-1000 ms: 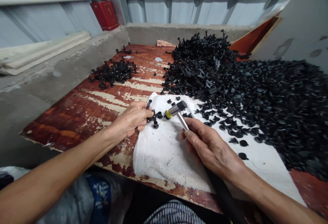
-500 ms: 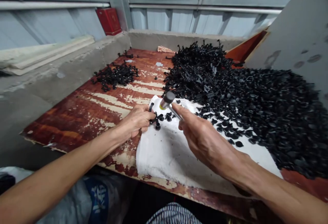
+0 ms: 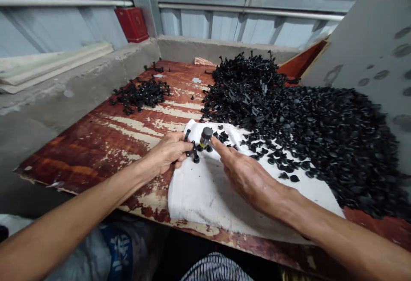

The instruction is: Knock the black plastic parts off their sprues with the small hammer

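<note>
l. hand (image 3: 167, 154) was closed round a black plastic sprue piece (image 3: 193, 152), held just above white cloth (image 3: 205, 199); r. hand (image 3: 250, 182) gripped small metal hammer (image 3: 206, 135), fingers partly extended, head just beside the piece; black sprues (image 3: 244, 92) & loose black caps (image 3: 321, 131) lay heaped beyond, on paint-worn wood board (image 3: 96, 161).

- red box (image 3: 131, 25) on the far concrete ledge (image 3: 221, 47), against the corrugated metal wall (image 3: 205, 23)
- pale boards (image 3: 54, 60) stacked on the left ledge (image 3: 64, 97)
- grey panel (image 3: 369, 67) standing at right
- blue-printed sack (image 3: 118, 251) near, below the tabletop (image 3: 80, 161)
</note>
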`<state>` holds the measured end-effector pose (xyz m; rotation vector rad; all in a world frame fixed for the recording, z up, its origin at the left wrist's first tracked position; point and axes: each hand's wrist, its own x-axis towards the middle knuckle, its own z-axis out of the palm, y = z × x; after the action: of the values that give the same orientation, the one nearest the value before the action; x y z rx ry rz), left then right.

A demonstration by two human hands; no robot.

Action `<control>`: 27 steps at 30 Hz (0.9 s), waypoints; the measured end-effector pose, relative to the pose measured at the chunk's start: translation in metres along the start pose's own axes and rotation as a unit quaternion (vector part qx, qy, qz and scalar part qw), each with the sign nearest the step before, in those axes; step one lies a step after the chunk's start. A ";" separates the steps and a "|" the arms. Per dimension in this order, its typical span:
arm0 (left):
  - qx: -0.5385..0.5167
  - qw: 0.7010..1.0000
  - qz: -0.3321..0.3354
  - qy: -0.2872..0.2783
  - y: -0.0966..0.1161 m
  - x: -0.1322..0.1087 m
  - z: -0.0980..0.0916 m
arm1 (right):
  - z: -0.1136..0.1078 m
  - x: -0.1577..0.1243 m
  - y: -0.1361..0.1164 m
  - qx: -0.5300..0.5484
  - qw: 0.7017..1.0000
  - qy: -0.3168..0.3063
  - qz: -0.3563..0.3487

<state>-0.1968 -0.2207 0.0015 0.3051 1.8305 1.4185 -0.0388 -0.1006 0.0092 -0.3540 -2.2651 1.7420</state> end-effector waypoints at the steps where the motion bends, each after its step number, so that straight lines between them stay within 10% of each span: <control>1: 0.006 1.000 0.003 -0.004 0.001 0.000 -0.001 | -0.002 -0.001 -0.003 -0.019 1.000 -0.006 0.004; 12: 0.139 0.984 0.072 -0.080 -0.004 -0.010 0.003 | -0.029 -0.013 0.001 0.341 0.916 -0.008 0.211; 27: 0.163 0.984 0.040 -0.065 -0.005 -0.005 0.010 | -0.035 -0.019 0.022 0.419 0.867 0.007 0.269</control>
<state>-0.1851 -0.2178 -0.0012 0.6280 1.9571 1.1181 -0.0081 -0.0703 -0.0043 -0.8287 -1.2214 2.7533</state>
